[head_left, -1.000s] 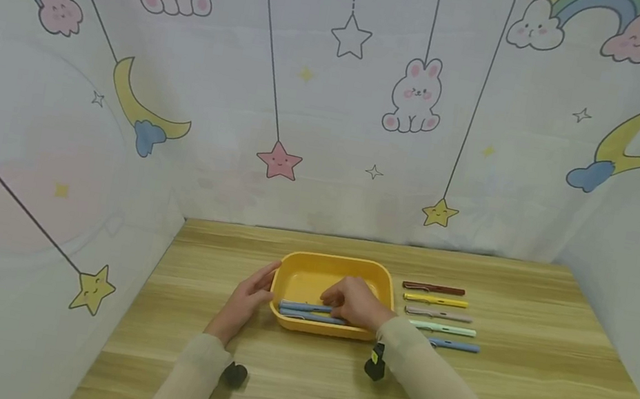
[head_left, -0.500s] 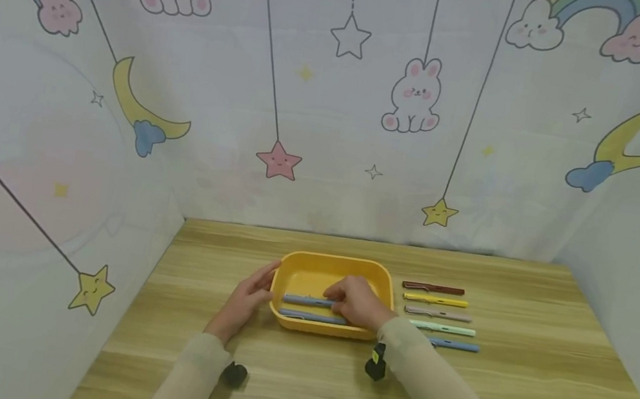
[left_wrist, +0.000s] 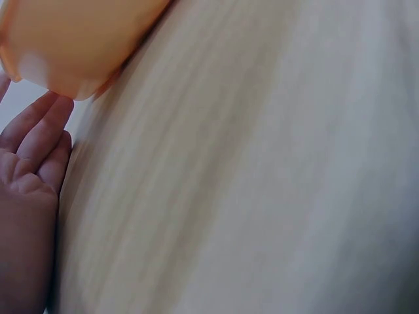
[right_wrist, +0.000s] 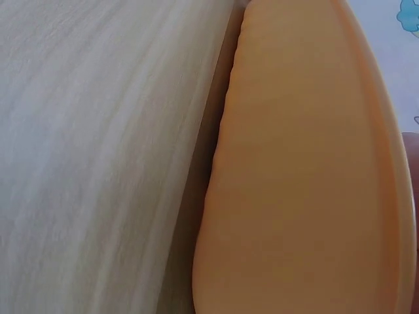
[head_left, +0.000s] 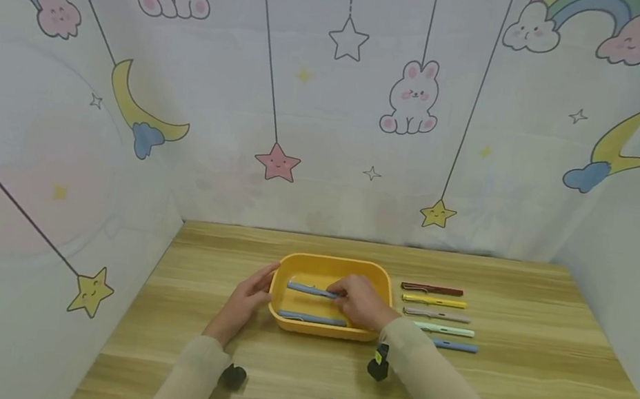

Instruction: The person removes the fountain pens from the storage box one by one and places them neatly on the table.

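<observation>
A yellow plastic tray (head_left: 324, 330) stands on the wooden table, and its outer wall shows orange in both wrist views. My left hand (head_left: 244, 300) rests against the tray's left end; in the left wrist view its nearly straight fingers (left_wrist: 47, 131) touch the wall. Inside the tray, my right hand (head_left: 362, 302) pinches a blue pen (head_left: 308, 289) near its right end, raised a little and lying crosswise. Another blue pen (head_left: 310, 318) lies along the tray's near side. The tray wall hides most of the right hand in the right wrist view.
Right of the tray lies a column of pens: a dark red pen (head_left: 433, 289), a yellow pen (head_left: 434, 301), a pale pink pen (head_left: 437, 315), a mint pen (head_left: 446, 330) and a blue pen (head_left: 456, 346), partly behind the right sleeve. Printed cloth (head_left: 333, 118) encloses the table.
The pinched blue pen has moved away from the tray's near side toward its middle and risen slightly, separating from the other blue pen. My left hand has kept its place on the tray.
</observation>
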Motion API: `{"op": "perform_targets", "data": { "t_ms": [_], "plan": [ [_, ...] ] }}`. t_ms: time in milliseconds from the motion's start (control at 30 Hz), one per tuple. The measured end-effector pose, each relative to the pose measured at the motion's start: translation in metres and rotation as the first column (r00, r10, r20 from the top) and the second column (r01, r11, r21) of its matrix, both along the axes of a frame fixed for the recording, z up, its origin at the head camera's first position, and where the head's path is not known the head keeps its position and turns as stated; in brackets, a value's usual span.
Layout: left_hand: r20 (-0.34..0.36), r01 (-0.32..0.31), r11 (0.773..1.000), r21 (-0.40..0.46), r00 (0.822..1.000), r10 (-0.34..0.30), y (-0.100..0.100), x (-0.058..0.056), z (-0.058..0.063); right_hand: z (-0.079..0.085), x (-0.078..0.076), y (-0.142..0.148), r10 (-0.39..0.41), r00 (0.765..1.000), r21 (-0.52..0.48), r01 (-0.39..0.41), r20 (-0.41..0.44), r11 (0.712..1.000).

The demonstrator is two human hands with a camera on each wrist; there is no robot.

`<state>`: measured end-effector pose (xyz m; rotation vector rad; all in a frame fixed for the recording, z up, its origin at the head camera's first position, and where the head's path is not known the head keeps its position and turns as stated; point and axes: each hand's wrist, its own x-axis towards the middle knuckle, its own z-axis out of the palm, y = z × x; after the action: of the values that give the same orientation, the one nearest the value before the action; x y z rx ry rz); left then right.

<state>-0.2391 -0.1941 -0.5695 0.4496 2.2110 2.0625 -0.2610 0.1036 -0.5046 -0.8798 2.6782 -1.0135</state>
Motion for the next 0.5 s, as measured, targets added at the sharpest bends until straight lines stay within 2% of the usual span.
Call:
{"op": "perform_targets", "data": {
  "t_ms": [267, 500],
  "plan": [
    [0.015, -0.010, 1.000, -0.010, 1.000, 0.010, -0.0007, 0.0016, -0.0003, 0.0030, -0.0006, 0.0050, 0.010, 1.000, 0.048, -0.009, -0.022, 0.999],
    [0.010, -0.015, 1.000, -0.016, 1.000, 0.015, -0.0003, 0.0012, -0.0001, 0.0072, 0.0000, 0.0094, -0.034, 0.999, 0.001, 0.034, -0.009, 0.999]
  ]
}}
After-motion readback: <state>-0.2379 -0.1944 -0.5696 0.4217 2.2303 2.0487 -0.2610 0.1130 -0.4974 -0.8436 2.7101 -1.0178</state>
